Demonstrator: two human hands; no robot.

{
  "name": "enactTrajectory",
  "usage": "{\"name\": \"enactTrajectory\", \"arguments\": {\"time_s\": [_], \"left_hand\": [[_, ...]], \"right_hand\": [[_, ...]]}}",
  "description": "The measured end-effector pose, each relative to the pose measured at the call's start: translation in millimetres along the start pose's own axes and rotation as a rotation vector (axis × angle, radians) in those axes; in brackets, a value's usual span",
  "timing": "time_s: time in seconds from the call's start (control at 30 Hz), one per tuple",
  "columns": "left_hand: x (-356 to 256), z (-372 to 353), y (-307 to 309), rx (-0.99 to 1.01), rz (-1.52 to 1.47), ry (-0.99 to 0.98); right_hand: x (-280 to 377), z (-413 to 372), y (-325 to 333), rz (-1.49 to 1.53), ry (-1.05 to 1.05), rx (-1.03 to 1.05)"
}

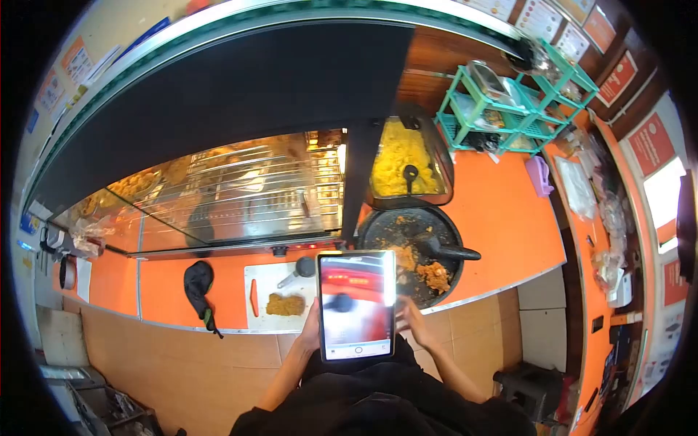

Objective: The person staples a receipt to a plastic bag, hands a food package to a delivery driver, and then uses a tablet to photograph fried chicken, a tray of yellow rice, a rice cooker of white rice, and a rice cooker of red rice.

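Note:
A tablet (356, 305) stands upright in front of my body, its lit screen showing a red and white picture with a dark round shape. My left hand (311, 327) is closed on its left edge, the fingers hidden behind it. At the right edge is my right hand (412, 323), fingers blurred and close to the frame; I cannot tell whether they grip it. Just beyond the tablet, a white cutting board (262, 280) carries a flat piece of browned food (285, 304). A large black stone mortar (454, 283) holds orange-red crumbly food, with a pestle (454, 251) resting in it.
A lit glass food warmer (240, 192) stands at the back left of the orange counter (502, 218). Behind the mortar is a tray of yellow food (403, 156) with a black spoon. A black cloth-like item (198, 285) hangs over the front edge. Green racks (487, 109) stand back right.

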State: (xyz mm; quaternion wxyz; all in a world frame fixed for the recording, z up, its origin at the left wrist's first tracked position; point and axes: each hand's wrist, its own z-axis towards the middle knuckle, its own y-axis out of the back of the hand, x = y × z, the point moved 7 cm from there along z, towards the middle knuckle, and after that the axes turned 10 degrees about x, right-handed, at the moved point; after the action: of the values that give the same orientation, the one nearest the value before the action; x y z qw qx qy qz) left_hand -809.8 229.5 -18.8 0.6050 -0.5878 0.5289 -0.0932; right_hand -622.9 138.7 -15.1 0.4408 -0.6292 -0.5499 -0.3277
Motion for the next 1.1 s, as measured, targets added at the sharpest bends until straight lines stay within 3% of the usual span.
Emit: {"name": "enactTrajectory", "arguments": {"time_s": [0.03,0.1,0.13,0.23,0.33,0.43,0.53,0.77,0.83,0.87,0.93,1.1], "left_hand": [[2,9,-10,0.005,0.0,0.052],[22,27,-2,0.338,-0.035,0.098],[24,32,-7,0.226,-0.077,0.137],[29,38,-22,0.124,-0.087,0.161],[29,36,-35,0.308,-0.148,0.18],[35,36,-20,0.201,-0.095,0.157],[34,34,-20,0.149,-0.084,0.128],[37,29,-16,0.162,-0.067,0.117],[35,30,-25,0.367,-0.195,0.109],[37,30,-24,0.368,-0.195,0.106],[31,29,-36,0.16,-0.138,0.116],[32,32,-30,0.155,-0.082,0.089]], "right_hand": [[-2,-13,-3,0.02,-0.026,0.019],[-8,-27,-13,-0.085,0.122,-0.044],[-14,-33,-18,0.03,0.055,-0.123],[-2,-39,-22,-0.282,0.279,-0.236],[11,-46,-22,-0.355,0.303,-0.319],[14,-49,-26,-0.35,0.326,-0.372],[24,-55,-30,-0.534,0.309,-0.431],[30,-63,-36,-0.555,0.246,-0.465],[33,-64,-36,-0.586,0.228,-0.477],[36,-64,-37,-0.588,0.23,-0.476],[38,-65,-36,-0.618,0.182,-0.513],[42,-65,-36,-0.67,0.208,-0.532]]}}
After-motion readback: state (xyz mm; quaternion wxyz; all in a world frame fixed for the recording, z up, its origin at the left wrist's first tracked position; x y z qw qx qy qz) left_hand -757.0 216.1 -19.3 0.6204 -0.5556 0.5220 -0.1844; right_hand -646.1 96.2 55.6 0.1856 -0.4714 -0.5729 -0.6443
